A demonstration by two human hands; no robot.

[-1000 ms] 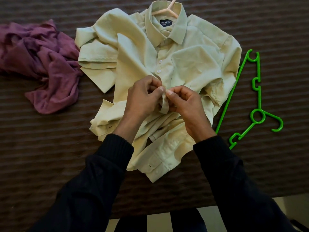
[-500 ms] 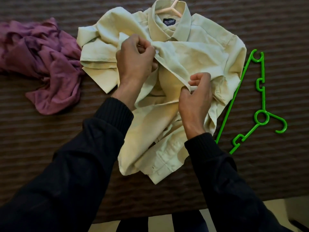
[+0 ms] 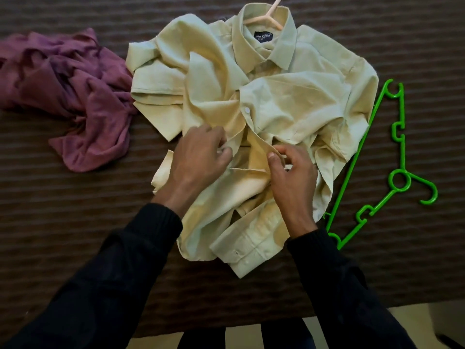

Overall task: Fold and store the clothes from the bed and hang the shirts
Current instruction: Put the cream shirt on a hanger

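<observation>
A pale green button-up shirt (image 3: pixel 297 96) lies crumpled on the brown striped bed (image 3: pixel 75 235), collar at the far side. A peach hanger (image 3: pixel 266 17) sits inside its collar. One white button (image 3: pixel 247 110) is fastened at mid-chest. My left hand (image 3: pixel 198 159) pinches the left front edge of the shirt just below that button. My right hand (image 3: pixel 292 175) pinches the right placket edge beside it. Both hands sit close together over the shirt's open lower front.
A crumpled purple garment (image 3: pixel 75 96) lies to the left of the shirt. A green plastic hanger (image 3: pixel 400 180) lies flat to the right, partly under the shirt's edge. The bed's near edge and a light floor (image 3: pixel 415 316) show at the bottom.
Both hands have come down from the upper chest to the shirt's lower front. The fabric they held up has dropped, and a button now shows fastened at mid-chest.
</observation>
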